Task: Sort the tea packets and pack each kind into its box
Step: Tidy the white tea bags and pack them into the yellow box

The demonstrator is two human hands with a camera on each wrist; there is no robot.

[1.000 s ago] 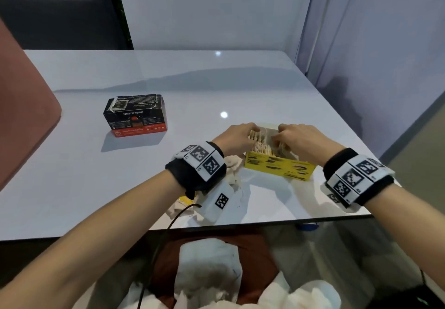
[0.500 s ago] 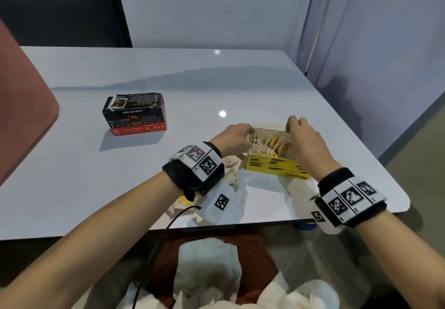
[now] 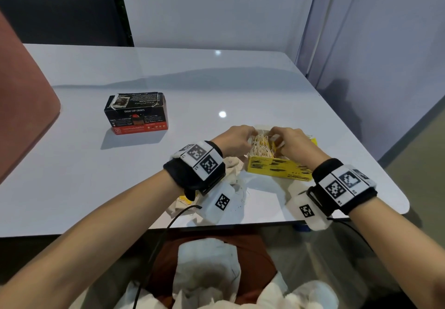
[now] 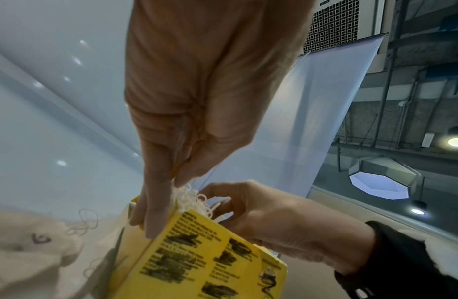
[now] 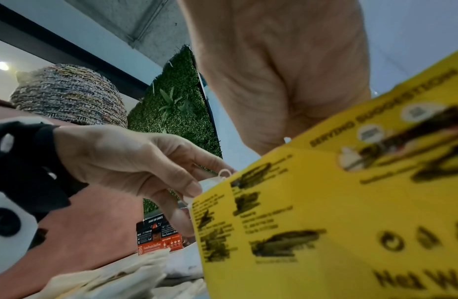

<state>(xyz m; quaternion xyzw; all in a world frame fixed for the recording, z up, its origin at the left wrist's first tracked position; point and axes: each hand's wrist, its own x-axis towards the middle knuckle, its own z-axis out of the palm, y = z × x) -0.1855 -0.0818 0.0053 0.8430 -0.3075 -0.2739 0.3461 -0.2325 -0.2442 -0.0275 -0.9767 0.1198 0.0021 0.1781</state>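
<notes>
An open yellow box (image 3: pixel 277 168) (image 4: pixel 210 259) (image 5: pixel 325 212) stands near the table's front right, packed with tea packets (image 3: pixel 261 143) whose white strings (image 4: pixel 189 200) stick out. My left hand (image 3: pixel 237 140) (image 4: pixel 164 206) (image 5: pixel 187 188) pinches the box's left end wall, fingers outside and thumb on the strings. My right hand (image 3: pixel 279 137) (image 4: pixel 223 202) reaches in from the right, fingers curled round packets inside; its fingertips are hidden. A black and red box (image 3: pixel 137 113) (image 5: pixel 158 236) stands closed at the left, away from both hands.
Loose cream tea packets (image 3: pixel 234 164) (image 4: pixel 31 242) lie by my left wrist near the white table's front edge (image 3: pixel 265 222). A red-brown chair back (image 3: pixel 21 116) rises at the left. A pale partition (image 3: pixel 361 44) stands past the table's right side.
My right hand, raised at the box's far rim half a second ago, has come back down and left into the box onto the packets. The left hand stays at the box's left end.
</notes>
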